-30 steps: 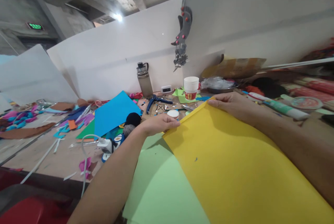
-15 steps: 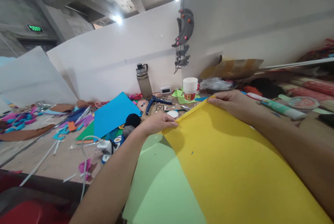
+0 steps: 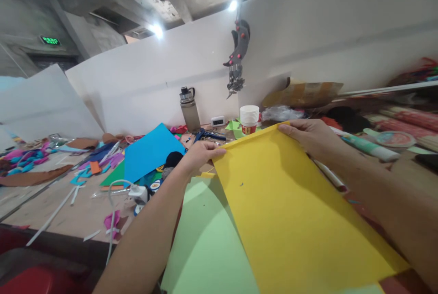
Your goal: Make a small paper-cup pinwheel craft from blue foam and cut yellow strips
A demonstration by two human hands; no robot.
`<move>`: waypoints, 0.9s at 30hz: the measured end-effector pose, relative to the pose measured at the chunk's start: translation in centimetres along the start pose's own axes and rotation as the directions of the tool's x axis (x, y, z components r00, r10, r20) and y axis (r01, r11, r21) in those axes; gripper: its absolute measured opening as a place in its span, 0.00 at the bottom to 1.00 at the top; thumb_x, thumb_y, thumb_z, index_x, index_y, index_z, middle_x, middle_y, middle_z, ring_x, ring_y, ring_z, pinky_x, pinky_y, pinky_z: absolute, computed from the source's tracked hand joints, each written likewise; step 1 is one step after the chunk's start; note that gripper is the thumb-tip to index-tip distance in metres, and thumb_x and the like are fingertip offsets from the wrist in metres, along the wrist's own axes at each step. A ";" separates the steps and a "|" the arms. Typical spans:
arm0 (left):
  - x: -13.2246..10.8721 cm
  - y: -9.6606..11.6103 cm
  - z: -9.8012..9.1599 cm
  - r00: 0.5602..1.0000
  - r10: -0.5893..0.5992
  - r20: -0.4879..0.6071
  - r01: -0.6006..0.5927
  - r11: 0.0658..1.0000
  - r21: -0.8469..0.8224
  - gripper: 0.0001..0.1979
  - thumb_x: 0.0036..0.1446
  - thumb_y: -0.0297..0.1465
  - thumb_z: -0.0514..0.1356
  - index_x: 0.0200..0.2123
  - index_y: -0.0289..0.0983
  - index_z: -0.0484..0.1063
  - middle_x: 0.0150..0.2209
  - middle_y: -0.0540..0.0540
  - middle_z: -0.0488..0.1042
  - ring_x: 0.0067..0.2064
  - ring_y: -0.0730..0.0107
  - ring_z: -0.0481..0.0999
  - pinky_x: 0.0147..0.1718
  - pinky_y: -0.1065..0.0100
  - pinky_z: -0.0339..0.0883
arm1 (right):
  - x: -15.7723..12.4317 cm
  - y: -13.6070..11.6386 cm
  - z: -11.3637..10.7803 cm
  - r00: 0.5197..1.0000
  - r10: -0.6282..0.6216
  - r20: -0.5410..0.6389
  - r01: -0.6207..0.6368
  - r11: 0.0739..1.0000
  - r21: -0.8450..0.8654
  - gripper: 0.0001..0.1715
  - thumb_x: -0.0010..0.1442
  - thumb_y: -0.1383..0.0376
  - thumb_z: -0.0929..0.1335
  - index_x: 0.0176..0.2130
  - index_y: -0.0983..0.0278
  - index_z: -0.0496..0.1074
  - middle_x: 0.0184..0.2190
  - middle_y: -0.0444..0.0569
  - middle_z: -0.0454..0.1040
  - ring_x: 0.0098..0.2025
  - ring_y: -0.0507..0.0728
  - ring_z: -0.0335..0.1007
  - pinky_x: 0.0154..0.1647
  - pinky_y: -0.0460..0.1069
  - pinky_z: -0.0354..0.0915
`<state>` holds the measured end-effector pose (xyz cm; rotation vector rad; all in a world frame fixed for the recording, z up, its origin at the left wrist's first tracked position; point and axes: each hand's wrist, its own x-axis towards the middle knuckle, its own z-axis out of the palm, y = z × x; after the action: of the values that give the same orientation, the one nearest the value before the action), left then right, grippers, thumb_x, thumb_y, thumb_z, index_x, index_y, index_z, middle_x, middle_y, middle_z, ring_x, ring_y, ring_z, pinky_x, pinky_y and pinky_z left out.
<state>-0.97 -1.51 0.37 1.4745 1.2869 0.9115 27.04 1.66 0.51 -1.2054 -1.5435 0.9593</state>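
A large yellow sheet (image 3: 294,212), which looks like felt or craft paper, hangs from both hands with its far edge folded over in a narrow strip. My left hand (image 3: 201,153) pinches the left end of that folded edge between thumb and fingers. At the right end, my right hand (image 3: 308,132) grips the same edge, thumb on top. Under the yellow sheet lies a pale green sheet (image 3: 205,239), partly covered by it. A small dark speck sits on the yellow surface.
Blue sheets (image 3: 150,154) lie left of my hands, near a white plug with its cable (image 3: 138,193). Behind stand a grey water bottle (image 3: 190,110), a small white clock (image 3: 217,121) and stacked paper cups (image 3: 249,118). Felt scraps (image 3: 94,166) litter the left side.
Both hands have lifted the folded edge of the yellow sheet slightly, and they are farther apart. The sheet's lower right corner now shows, and the view has tilted a little upward.
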 end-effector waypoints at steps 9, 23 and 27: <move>-0.3 0.9 0.1 0.978 0.120 -0.169 -0.156 0.962 -0.223 0.17 0.38 0.39 0.69 0.30 0.35 0.74 0.29 0.46 0.76 0.30 0.70 0.74 0.29 0.70 0.67 | 0.4 -0.4 -0.5 0.987 -0.159 0.013 0.159 0.987 0.034 0.15 0.56 0.56 0.66 0.38 0.63 0.74 0.38 0.51 0.76 0.40 0.58 0.70 0.43 0.50 0.63; -2.3 3.6 2.5 0.921 0.383 -0.078 -0.361 0.910 0.204 0.12 0.48 0.39 0.63 0.29 0.35 0.76 0.31 0.45 0.76 0.34 0.68 0.73 0.33 0.70 0.66 | -2.9 -4.1 3.0 0.772 -0.591 0.234 0.595 0.542 -0.593 0.15 0.64 0.60 0.62 0.38 0.56 0.77 0.38 0.47 0.78 0.43 0.60 0.68 0.45 0.57 0.53; -2.3 3.5 2.6 0.946 0.316 -0.074 -0.307 0.945 0.116 0.16 0.47 0.41 0.64 0.34 0.35 0.76 0.36 0.42 0.77 0.37 0.64 0.75 0.35 0.67 0.68 | -2.8 -4.4 3.2 0.828 -0.505 0.244 0.540 0.601 -0.589 0.12 0.61 0.63 0.65 0.33 0.58 0.78 0.31 0.48 0.78 0.37 0.59 0.70 0.39 0.54 0.56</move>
<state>2.08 -4.24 3.08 1.7695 1.1996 1.1441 23.11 -2.17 3.23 -1.0413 -2.2023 0.0379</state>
